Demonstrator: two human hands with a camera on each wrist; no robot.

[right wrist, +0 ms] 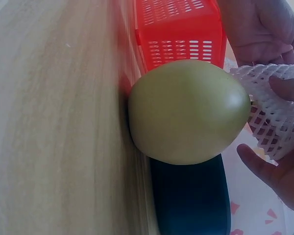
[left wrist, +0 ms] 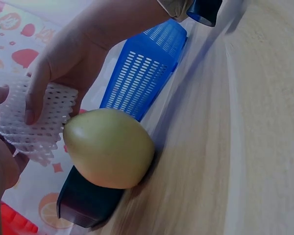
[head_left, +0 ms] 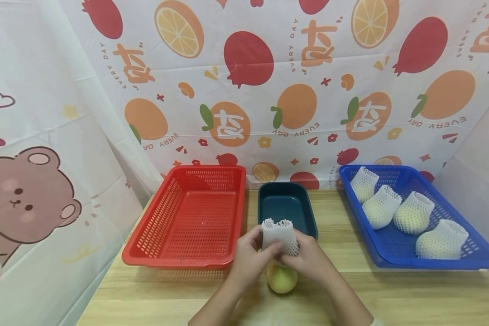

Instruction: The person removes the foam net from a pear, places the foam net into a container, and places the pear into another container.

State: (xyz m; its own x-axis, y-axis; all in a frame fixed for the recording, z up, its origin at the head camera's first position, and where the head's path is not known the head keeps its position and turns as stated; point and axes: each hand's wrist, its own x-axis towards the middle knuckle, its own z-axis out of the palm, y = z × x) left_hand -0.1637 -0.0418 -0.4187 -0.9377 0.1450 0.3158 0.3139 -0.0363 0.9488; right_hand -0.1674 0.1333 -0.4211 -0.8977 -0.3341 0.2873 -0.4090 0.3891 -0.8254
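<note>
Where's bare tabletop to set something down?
Tabletop is bare between the green tray and blue basket, and in front of the red basket. Crowded: by the unwrapped fruit, where the left grip and right grip hold the foam net.

I'm in a cloth-screened corner, whether of a home or workshop I can't tell: white fruit-printed cloth (head_left: 269,97) behind a pale wood-grain table (head_left: 411,299), white bear-printed cloth (head_left: 53,136) to its left.

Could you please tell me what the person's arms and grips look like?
The left grip and right grip are ungloved, with bare forearms. A beige sleeve shows on the right arm, with a dark cylinder beside it. No left sleeve is in view.
</note>
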